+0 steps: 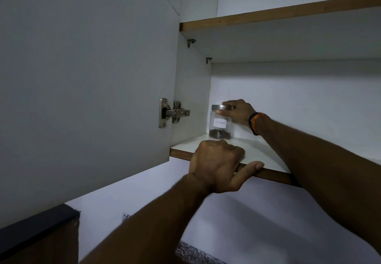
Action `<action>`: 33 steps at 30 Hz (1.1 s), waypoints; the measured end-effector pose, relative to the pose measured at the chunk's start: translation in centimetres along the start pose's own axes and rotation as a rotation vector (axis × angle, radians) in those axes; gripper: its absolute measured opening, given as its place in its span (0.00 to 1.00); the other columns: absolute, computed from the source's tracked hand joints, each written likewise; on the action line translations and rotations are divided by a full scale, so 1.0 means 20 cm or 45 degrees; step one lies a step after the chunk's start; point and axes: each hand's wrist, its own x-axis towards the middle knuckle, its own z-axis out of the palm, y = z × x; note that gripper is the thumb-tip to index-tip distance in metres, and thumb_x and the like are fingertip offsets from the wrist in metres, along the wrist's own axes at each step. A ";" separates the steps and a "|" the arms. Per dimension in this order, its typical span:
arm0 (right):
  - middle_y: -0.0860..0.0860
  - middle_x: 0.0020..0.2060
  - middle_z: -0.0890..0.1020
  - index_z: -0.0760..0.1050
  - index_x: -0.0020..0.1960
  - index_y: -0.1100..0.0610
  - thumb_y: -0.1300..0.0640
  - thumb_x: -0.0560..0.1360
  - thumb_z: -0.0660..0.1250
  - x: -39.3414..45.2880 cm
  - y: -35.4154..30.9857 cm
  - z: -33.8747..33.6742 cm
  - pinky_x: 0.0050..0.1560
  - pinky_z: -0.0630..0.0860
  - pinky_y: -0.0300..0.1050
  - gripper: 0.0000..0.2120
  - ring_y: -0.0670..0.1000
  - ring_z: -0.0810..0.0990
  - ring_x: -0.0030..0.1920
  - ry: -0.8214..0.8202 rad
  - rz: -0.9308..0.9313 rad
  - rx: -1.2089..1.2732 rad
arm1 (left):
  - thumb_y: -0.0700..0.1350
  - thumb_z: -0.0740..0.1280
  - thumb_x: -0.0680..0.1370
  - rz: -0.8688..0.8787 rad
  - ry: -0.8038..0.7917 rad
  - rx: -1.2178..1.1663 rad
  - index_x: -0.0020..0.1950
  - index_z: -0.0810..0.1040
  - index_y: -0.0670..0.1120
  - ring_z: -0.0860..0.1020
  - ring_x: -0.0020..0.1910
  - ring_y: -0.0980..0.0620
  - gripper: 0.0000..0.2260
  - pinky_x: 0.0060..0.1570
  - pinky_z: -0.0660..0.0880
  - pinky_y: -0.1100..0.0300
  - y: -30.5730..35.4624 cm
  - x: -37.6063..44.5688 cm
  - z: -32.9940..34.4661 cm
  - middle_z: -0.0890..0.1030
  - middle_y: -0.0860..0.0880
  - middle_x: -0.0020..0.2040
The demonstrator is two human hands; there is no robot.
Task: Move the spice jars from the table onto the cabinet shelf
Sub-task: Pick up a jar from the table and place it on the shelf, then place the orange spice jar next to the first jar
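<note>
Your left hand (216, 164) hooks the cabinet shelf (266, 174) edge: fingers curled on top, tips hidden, thumb beneath. Farther in, your right hand (239, 112) grips the cloves jar (220, 126), upright in the back-left corner, fingers round its lid.

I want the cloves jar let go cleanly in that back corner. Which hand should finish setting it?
The right hand: it already grips the jar by its lid, and the jar stands upright on the shelf. The left hand grips the shelf's front edge, apart from the jar.
</note>
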 end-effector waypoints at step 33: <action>0.54 0.53 0.80 0.82 0.53 0.58 0.66 0.74 0.63 -1.44 -0.18 -0.08 0.55 0.77 0.49 0.13 0.54 0.79 0.55 0.666 -0.297 -0.212 | 0.49 0.59 0.84 -0.240 -0.155 -0.299 0.77 0.67 0.42 0.65 0.76 0.41 0.23 0.76 0.56 0.47 0.32 -0.30 -0.18 0.69 0.42 0.76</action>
